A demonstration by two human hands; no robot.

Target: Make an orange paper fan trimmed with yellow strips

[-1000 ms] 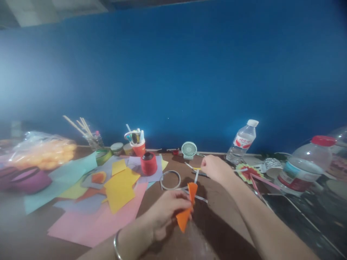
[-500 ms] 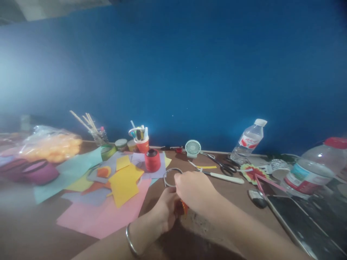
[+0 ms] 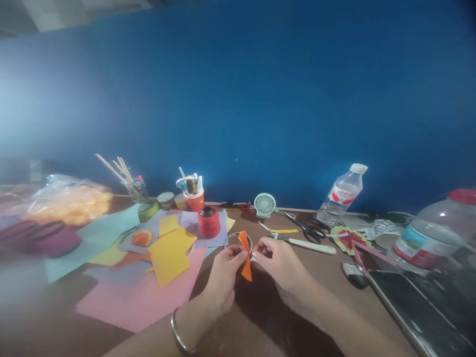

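Observation:
Between my hands stands a strip of pleated orange paper (image 3: pixel 244 270), narrow at its middle and fanned out at both ends. My left hand (image 3: pixel 222 277), with a silver bangle (image 3: pixel 178 332) on the wrist, pinches the strip at the waist. Just to the right, the fingertips of my right hand (image 3: pixel 279 260) are pressed together close to that waist. A tiny pale bit shows at those fingertips, too small to name. Behind the strip lies a thin grey-white ring (image 3: pixel 231 239), partly covered by the paper and my hands.
Coloured paper sheets (image 3: pixel 171 258) spread to the left, near a red thread spool (image 3: pixel 208 222) and a cup of tools (image 3: pixel 195 199). To the right are a white-handled knife (image 3: pixel 312 246), scissors (image 3: pixel 314 233), a small fan (image 3: pixel 265 204), a tilted bottle (image 3: pixel 342 193) and a phone (image 3: pixel 412 307).
My right hand has drawn back to the right from over the left one. The orange paper, mostly hidden before, now stands upright in plain view in my left fingers.

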